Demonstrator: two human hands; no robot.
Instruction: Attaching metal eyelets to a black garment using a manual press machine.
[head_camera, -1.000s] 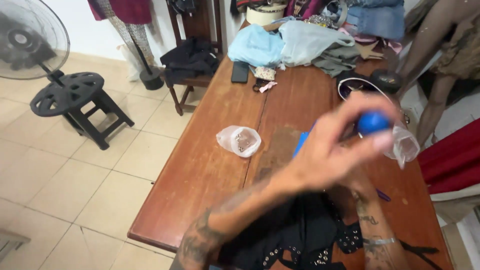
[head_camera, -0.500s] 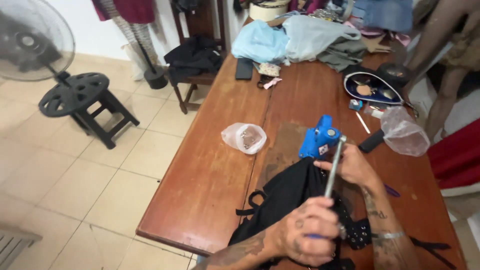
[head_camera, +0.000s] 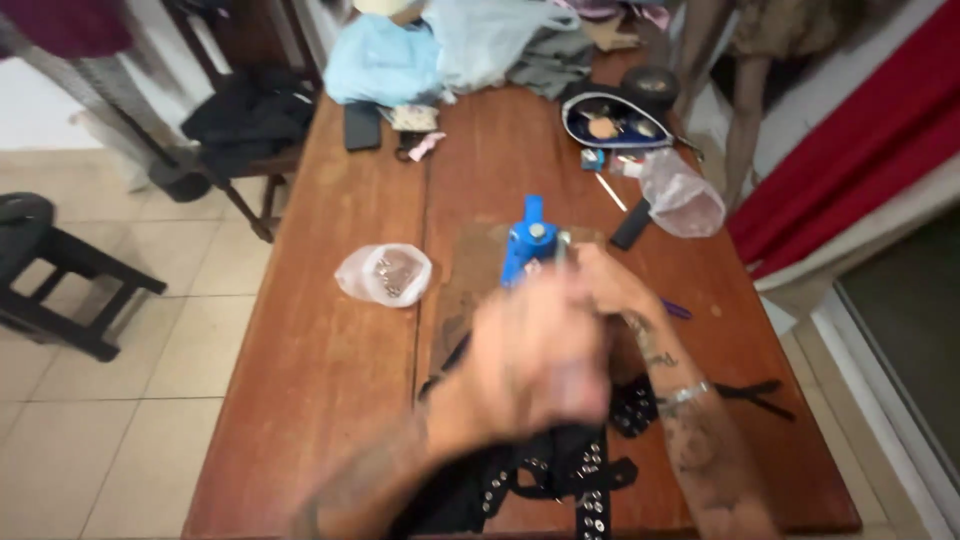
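Working that blue press (head_camera: 528, 245) at 12 o'clock on the desk (head_camera: 330, 380), you've got both hands (head_camera: 540, 350) bunched and blurred; grip unclear. Studded black strap (head_camera: 590, 470) underneath could shift, pinching fingers.

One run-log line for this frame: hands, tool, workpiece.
left hand: blurred, over black studded strap | right hand: at blue hand press | black studded strap: on wooden table | grip: cannot tell

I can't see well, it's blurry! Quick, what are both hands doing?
Left hand: too blurred to tell.
Right hand: closed near the blue press; what it grips is hidden.
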